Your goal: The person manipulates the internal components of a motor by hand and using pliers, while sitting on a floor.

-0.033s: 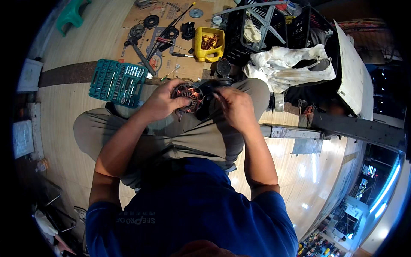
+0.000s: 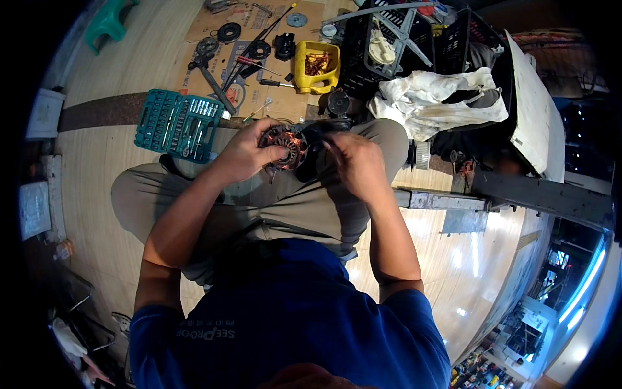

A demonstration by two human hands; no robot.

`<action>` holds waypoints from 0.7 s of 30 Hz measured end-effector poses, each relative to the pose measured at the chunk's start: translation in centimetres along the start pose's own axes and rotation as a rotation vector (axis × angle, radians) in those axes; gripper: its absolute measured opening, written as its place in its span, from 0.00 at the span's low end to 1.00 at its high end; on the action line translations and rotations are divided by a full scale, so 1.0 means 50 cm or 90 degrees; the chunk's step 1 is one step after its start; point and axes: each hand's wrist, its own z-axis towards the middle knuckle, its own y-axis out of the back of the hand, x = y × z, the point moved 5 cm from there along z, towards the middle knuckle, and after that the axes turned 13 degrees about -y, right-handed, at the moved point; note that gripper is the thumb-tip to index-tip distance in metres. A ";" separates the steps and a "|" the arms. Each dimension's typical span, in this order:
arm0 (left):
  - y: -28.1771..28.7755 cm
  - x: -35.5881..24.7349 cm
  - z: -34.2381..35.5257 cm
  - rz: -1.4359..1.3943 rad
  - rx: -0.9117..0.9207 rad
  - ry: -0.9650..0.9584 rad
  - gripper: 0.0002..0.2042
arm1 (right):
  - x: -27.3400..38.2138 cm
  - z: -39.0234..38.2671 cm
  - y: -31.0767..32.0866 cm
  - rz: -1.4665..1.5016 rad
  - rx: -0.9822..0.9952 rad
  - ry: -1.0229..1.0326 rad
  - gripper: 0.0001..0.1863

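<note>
My left hand [image 2: 245,154] is wrapped round the left side of a round motor part with copper windings [image 2: 289,144], its thumb lying across the face. The part is held up above my lap, and a ring of fins or slots shows at its centre. To the right of it my right hand [image 2: 360,163] is closed, fingertips pinched together near a dark piece [image 2: 315,134] beside the windings. What those fingertips hold is too small and dark to make out. My trousers [image 2: 285,220] lie beneath both hands.
A green socket set case [image 2: 176,126] lies left of my hands. Beyond it, cardboard [image 2: 188,81] bears screwdrivers and dark machine parts. A cut yellow jug [image 2: 333,57] holds copper-coloured bits. Black crates [image 2: 353,61], a white cloth [image 2: 434,97] and a metal beam [image 2: 544,198] stand to the right.
</note>
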 end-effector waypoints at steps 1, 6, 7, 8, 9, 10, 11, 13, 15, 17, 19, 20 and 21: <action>-0.001 -0.003 0.002 0.000 0.003 0.017 0.21 | 0.005 -0.005 0.006 0.000 0.001 0.000 0.08; 0.007 0.028 0.007 -0.041 -0.166 0.045 0.19 | 0.038 -0.062 0.006 -0.035 0.125 0.061 0.06; 0.012 0.043 0.005 -0.137 -0.227 0.063 0.19 | 0.033 -0.074 -0.013 -0.062 0.163 0.066 0.05; 0.016 0.051 0.001 -0.137 -0.226 0.063 0.19 | 0.020 -0.078 -0.023 -0.061 0.162 0.066 0.05; 0.013 0.049 0.001 -0.191 -0.208 0.079 0.18 | -0.001 -0.081 -0.037 -0.108 0.185 0.035 0.05; 0.009 0.049 0.000 -0.245 -0.189 0.096 0.18 | -0.020 -0.081 -0.047 -0.154 0.209 0.005 0.05; 0.011 0.052 0.001 -0.244 -0.187 0.097 0.18 | -0.045 -0.075 -0.047 -0.225 0.218 -0.040 0.06; 0.004 0.058 0.003 -0.351 -0.156 0.077 0.18 | -0.099 -0.054 -0.052 -0.251 0.182 -0.089 0.06; 0.005 0.057 0.000 -0.373 -0.142 0.074 0.19 | -0.145 -0.035 -0.053 -0.276 0.146 -0.135 0.06; 0.006 0.053 0.001 -0.398 -0.125 0.066 0.19 | -0.160 -0.019 -0.019 -0.199 -0.042 -0.091 0.06; 0.008 0.047 -0.001 -0.283 -0.072 0.109 0.20 | -0.150 -0.001 0.017 -0.220 -0.088 -0.112 0.08; 0.006 0.038 0.001 -0.281 -0.071 0.110 0.20 | -0.140 0.007 0.043 -0.242 -0.133 -0.132 0.11; 0.000 0.025 0.005 -0.199 -0.031 0.082 0.19 | -0.128 0.012 0.061 -0.242 -0.169 -0.092 0.14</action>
